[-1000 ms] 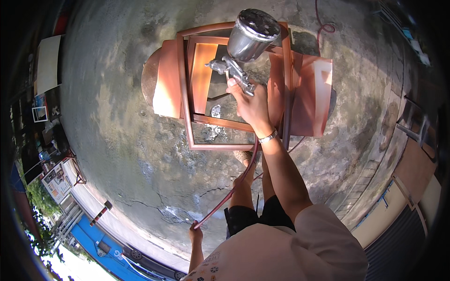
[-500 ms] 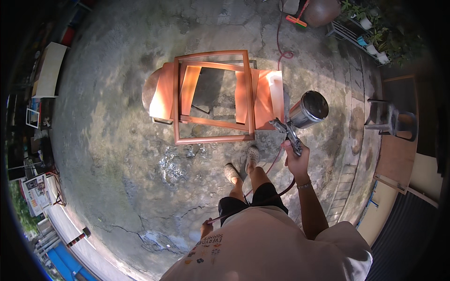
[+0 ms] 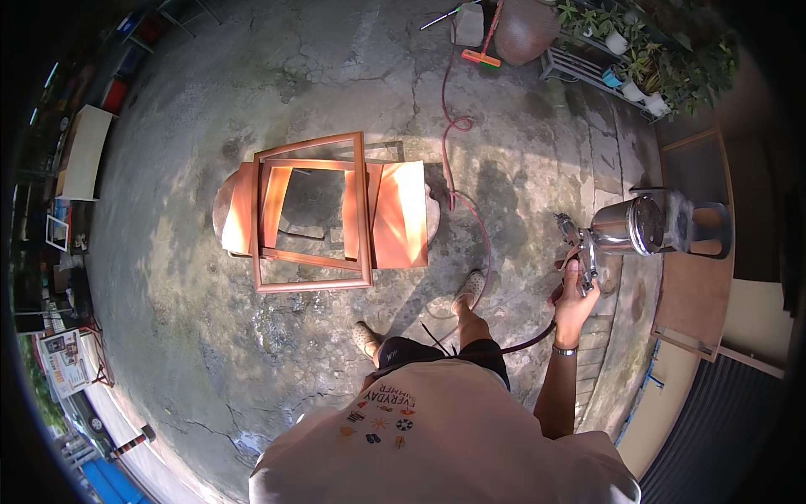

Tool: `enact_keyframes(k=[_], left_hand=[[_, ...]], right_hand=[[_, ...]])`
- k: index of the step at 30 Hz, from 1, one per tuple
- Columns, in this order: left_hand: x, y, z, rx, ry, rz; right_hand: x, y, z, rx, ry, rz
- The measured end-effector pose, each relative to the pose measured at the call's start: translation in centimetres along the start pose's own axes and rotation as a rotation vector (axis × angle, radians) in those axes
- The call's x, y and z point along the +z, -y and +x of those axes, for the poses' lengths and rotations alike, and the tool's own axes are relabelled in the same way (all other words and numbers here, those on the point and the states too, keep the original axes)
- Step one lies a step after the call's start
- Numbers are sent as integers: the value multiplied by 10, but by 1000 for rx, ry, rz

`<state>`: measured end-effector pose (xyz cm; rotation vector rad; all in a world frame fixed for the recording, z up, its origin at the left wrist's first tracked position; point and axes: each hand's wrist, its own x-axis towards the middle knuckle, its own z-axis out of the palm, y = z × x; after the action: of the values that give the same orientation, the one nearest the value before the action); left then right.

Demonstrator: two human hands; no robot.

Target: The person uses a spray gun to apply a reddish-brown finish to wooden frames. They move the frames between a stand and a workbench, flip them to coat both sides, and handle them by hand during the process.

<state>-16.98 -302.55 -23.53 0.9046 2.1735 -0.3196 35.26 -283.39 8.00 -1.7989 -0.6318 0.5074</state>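
My right hand (image 3: pixel 573 304) grips a metal spray gun (image 3: pixel 578 244) with a steel cup (image 3: pixel 620 227) on it, out to my right; a dark red hose (image 3: pixel 529 339) runs from beneath it. My left hand (image 3: pixel 368 382) is almost hidden behind my shirt at waist level, so its grip is not visible. Ahead and left of me, two brown rectangular frames (image 3: pixel 311 286) lie overlapped on flat orange-brown panels (image 3: pixel 401 225), resting on rounded supports (image 3: pixel 224 218) on the concrete ground (image 3: pixel 185 294).
Hose loops (image 3: pixel 459 123) cross the ground. Behind are an orange-handled squeegee (image 3: pixel 480 57), a large clay pot (image 3: pixel 525 29) and potted plants on a rack (image 3: pixel 571 67). A dark chair (image 3: pixel 709 248) and a board (image 3: pixel 688 311) stand at right; shelving and cabinets (image 3: pixel 84 151) line the left.
The spray gun in my right hand has moved from over the frames out to the right, and turned. The frames now appear farther left as my view has shifted. My left hand has become mostly hidden.
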Motion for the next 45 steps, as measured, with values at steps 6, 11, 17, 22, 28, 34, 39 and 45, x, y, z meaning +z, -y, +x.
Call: enact_keyframes(k=[6, 11, 17, 22, 28, 34, 39, 45], left_hand=[[27, -173, -17, 111, -27, -31], [46, -297, -19, 154, -54, -99], [37, -384, -12, 88, -87, -126], [18, -437, 4, -63, -106, -154], [-21, -497, 21, -183, -131, -218], [-64, -577, 55, -187, -162, -268], [-104, -633, 89, -257, -230, -324], [-160, -737, 145, -365, -308, -358]], right_hand=[[-78, 10, 125, -45, 21, -112], [-76, 26, 222, -110, 2, -76], [-35, 51, 320, -137, 34, 37], [30, 78, 414, -159, 71, 40], [121, 134, 513, -195, 184, 134], [214, 178, 597, -238, 237, 186], [312, 205, 663, -205, 388, 148], [443, 207, 770, -272, 541, 173]])
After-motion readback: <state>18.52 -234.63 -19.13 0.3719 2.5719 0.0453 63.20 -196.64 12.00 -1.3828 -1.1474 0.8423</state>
